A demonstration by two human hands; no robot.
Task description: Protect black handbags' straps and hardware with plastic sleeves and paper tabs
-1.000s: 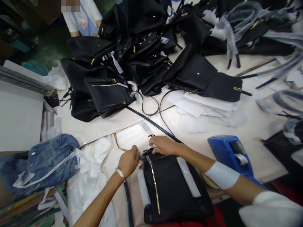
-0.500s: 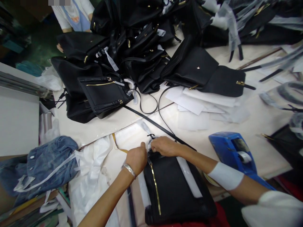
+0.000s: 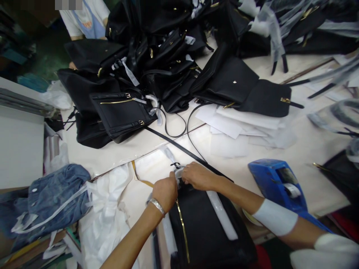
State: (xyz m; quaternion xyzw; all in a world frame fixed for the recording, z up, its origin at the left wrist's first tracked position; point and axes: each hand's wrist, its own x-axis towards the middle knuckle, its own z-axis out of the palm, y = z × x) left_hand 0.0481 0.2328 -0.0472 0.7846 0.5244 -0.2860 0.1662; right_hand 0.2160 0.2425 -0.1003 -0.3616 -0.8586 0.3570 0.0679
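Observation:
A black backpack (image 3: 213, 228) lies in front of me, with a gold zip (image 3: 183, 231) along its left side and straps (image 3: 223, 216) wrapped in white film. At its top is a small carry handle (image 3: 178, 172), covered in pale wrapping. My left hand (image 3: 165, 191) is closed at the left end of this handle, thumb up, a bracelet on the wrist. From the right, my right hand (image 3: 198, 176) pinches the handle's other side with bent fingers. Just beyond the handle, a thin black tie (image 3: 175, 164) sticks out beside a strip of clear wrapping (image 3: 167, 153).
Black bags (image 3: 123, 112) are heaped across the far side of the table. White sheets (image 3: 224, 121) lie right of centre, and a blue tape dispenser (image 3: 277, 179) stands beside my right forearm. A denim garment (image 3: 56, 190) is at left. Another person (image 3: 86, 20) stands behind the heap.
My left hand has shifted slightly down and right, its thumb now against the handle. My right hand has moved slightly right along it. The backpack sits a little lower in view.

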